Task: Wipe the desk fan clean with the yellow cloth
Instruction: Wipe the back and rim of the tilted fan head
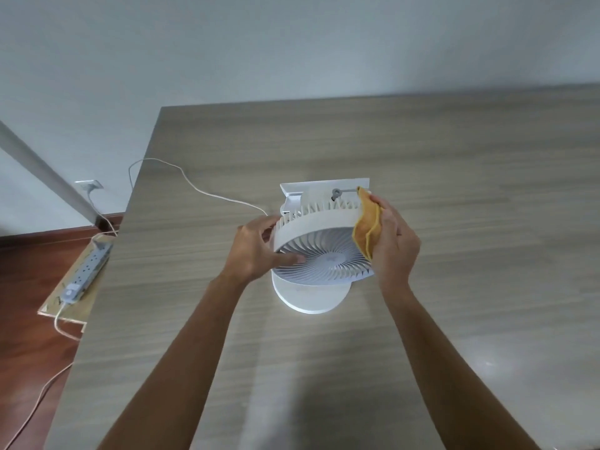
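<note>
Left hand clamped on desk fan rim, mid-counter. Yellow cloth pinched by right hand against opposite rim. Risks judged: fan tipped by hard wiping; cable snagged.

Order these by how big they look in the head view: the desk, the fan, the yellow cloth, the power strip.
1. desk, by far the largest.
2. fan.
3 and 4. power strip and yellow cloth: they look similar. The strip lies lower, on the floor, and the cloth is folded in the right hand, so I leave them unranked.
</note>
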